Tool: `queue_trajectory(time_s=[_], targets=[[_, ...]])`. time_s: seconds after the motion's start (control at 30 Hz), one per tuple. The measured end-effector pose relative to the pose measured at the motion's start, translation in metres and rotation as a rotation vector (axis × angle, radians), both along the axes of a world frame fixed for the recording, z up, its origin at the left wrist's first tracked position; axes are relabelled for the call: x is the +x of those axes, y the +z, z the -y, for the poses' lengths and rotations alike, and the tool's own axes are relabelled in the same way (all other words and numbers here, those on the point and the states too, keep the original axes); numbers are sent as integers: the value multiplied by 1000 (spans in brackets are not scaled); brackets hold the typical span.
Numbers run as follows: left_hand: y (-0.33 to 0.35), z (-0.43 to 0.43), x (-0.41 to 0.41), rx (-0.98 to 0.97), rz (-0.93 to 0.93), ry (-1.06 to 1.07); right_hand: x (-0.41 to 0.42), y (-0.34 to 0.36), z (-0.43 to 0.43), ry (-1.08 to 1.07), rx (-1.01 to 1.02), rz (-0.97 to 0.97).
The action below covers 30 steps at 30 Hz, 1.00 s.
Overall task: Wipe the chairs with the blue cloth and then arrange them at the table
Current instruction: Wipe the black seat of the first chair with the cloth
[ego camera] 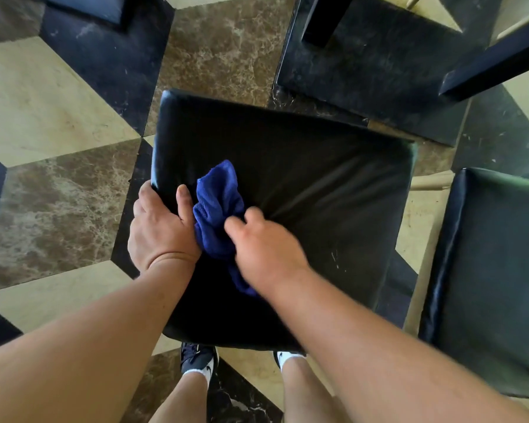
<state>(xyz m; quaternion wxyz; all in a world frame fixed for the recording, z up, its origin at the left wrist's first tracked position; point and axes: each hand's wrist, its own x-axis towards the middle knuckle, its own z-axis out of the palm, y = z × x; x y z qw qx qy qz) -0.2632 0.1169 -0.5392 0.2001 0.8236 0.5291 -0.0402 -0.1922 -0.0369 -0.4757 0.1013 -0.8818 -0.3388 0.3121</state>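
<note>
A black padded chair seat (312,190) fills the middle of the head view, seen from above. A crumpled blue cloth (217,206) lies on its left part. My right hand (266,251) holds the cloth bunched against the cushion, fingers curled over it. My left hand (161,227) grips the seat's left edge, thumb on top and fingers wrapped under the side. Both forearms reach in from the bottom of the frame.
A second black chair seat (495,270) stands close on the right. A dark table base (388,74) with its post and a dark tabletop edge (495,62) lie ahead to the right. Patterned marble floor (49,190) spreads to the left. My shoes (199,361) show below the seat.
</note>
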Motion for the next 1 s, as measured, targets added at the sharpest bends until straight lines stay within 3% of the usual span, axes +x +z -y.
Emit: queue_trajectory(time_s=[0.23,0.4,0.63,0.83,0.93,1.0], targets=[[1,4,1,15,4,9,134,-1,62,-245,-140,302],[0,4,-1,28,8,16,141,-3,68,-293,-186,381],[3,5,1,14,3,10,31,4,41,42,-94,180],[4,4,2,9,-11,-7,-64,15,58,466,35,-158],[4,5,2,8,1,-1,-60,13,75,621,50,-192],[4,5,2,-1,5,6,-32,7,82,598,63,-154]])
